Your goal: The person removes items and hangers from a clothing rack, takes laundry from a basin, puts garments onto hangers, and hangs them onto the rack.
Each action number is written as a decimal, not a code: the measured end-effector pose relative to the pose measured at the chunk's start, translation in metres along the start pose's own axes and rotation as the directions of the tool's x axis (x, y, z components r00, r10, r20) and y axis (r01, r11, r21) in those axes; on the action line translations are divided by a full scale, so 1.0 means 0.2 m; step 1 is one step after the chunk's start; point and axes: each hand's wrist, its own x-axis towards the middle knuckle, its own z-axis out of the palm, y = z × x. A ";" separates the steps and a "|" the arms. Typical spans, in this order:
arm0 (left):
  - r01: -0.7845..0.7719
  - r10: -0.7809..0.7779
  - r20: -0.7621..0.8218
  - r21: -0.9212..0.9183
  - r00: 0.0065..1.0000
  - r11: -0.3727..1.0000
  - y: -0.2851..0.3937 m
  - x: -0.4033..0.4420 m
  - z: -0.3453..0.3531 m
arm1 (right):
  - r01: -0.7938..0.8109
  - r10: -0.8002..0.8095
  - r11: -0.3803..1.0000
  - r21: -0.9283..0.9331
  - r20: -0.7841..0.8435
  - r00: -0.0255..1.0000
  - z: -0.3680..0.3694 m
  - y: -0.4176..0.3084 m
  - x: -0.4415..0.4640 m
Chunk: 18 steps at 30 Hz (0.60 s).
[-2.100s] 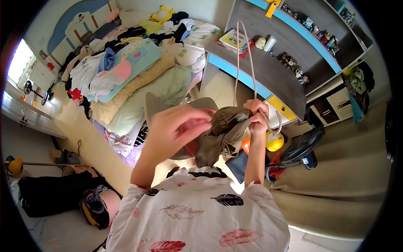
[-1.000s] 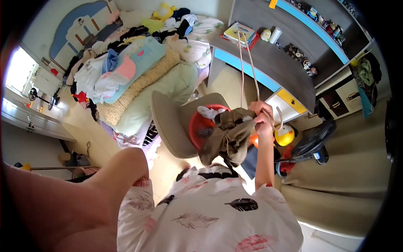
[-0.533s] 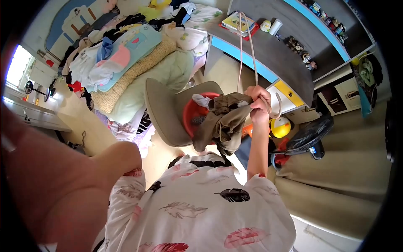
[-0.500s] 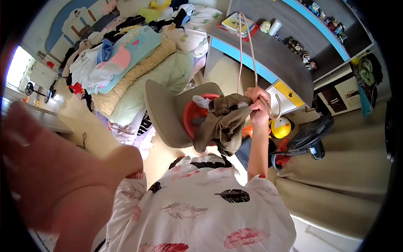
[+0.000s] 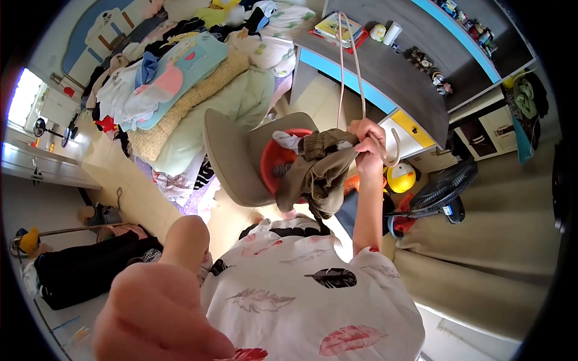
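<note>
My right hand (image 5: 368, 144) is closed around a beige clothes hanger (image 5: 359, 69), whose long narrow loop points away from me and whose curved hook sticks out to the right. From the same hand hang olive-brown trousers (image 5: 325, 171) with a gathered elastic edge. They hang in front of a red basin (image 5: 274, 159) on a beige chair (image 5: 232, 159), hiding part of it. A white cloth (image 5: 286, 141) and a dark patterned piece lie in the basin. Close to the camera at lower left is my left hand (image 5: 159, 313), away from the clothes, its fingers hidden.
Clothes and bedding (image 5: 174, 90) are heaped on the bed at left. A grey desk (image 5: 373, 69) with books (image 5: 338, 30) stands ahead. At right are a black fan (image 5: 445, 189), a yellow toy (image 5: 401, 177) and a curtain (image 5: 481, 240). A black garment (image 5: 90, 265) lies at lower left.
My left hand has swung from the left edge, where its palm was spread, down and inward to the bottom. My right hand still holds the hanger and trousers, almost unmoved.
</note>
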 end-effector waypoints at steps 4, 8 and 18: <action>0.115 -0.113 0.132 -0.007 0.985 0.993 0.05 0.01 -0.05 | -0.010 0.010 1.000 -0.015 0.014 1.000 -0.01 0.00 -0.02; -0.102 0.050 -0.141 -0.389 0.989 0.916 -0.13 -0.11 0.10 | 0.030 -0.032 0.997 0.072 0.032 0.999 0.00 0.01 0.00; -0.316 0.316 -0.156 -0.769 0.936 0.556 -0.30 0.04 0.55 | -0.005 0.004 0.998 -0.063 -0.018 1.000 0.01 0.05 -0.01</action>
